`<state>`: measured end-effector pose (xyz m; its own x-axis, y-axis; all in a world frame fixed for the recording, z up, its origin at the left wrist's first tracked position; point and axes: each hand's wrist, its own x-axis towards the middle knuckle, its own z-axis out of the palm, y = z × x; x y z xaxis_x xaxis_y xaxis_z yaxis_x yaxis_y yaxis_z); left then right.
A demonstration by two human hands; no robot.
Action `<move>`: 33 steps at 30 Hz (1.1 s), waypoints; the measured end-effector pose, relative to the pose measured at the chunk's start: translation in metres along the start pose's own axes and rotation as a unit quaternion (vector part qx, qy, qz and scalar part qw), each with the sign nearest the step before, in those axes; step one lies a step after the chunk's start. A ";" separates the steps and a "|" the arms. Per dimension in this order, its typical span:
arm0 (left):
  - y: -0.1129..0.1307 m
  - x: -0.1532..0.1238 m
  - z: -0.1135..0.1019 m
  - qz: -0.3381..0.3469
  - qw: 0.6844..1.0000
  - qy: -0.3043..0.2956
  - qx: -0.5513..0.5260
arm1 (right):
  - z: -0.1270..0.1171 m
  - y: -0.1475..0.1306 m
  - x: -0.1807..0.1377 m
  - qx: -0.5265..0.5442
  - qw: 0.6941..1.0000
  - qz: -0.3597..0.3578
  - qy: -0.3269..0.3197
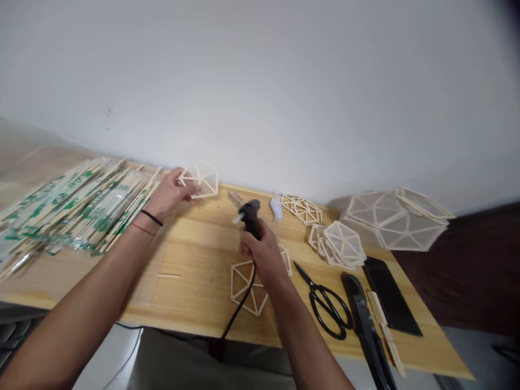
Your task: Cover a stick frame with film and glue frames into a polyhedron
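Near the back edge of the table, my left hand [181, 187] grips a small polygonal wooden stick frame [209, 187] backed with a pale sheet, held by its left side. My right hand [262, 249] is wrapped round the handle of a black glue gun [251, 212], whose pale nozzle points left. Its black cord [239, 306] runs down over the table's front edge. Under the cord, just left of my right wrist, lies an open stick frame [247, 290]. Part of another frame [286, 259] shows behind the wrist. A short loose stick [169, 276] lies between my arms.
Plastic-wrapped chopsticks [93, 200] pile up at the left. On the right of the wooden table [195, 311] are black scissors [325, 303], a black-handled cutter [363, 319], a dark blade [392, 295], stacked covered frames [341, 244] and a larger frame structure [398, 219]. A wall stands behind.
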<state>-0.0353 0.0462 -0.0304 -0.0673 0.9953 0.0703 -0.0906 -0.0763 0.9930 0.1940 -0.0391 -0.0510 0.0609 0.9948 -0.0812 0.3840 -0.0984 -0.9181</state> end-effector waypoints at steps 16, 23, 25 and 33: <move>-0.002 -0.055 0.049 0.114 0.809 -0.263 0.513 | -0.078 0.068 -0.124 -0.046 0.997 0.001 0.069; -0.004 -0.075 0.068 -0.006 0.739 -0.439 0.511 | -0.059 0.058 -0.123 -0.031 0.996 -0.015 0.081; -0.005 -0.077 0.068 -0.016 0.739 -0.434 0.516 | -0.051 0.060 -0.126 -0.023 0.994 -0.013 0.103; -0.003 -0.073 0.066 0.003 0.780 -0.439 0.446 | -0.044 0.066 -0.141 0.037 0.996 0.032 0.078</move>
<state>0.0355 -0.0221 -0.0321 0.6766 0.6831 -0.2748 0.6608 -0.3988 0.6358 0.2510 -0.1874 -0.0834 0.2274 0.9700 -0.0855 0.3063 -0.1546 -0.9393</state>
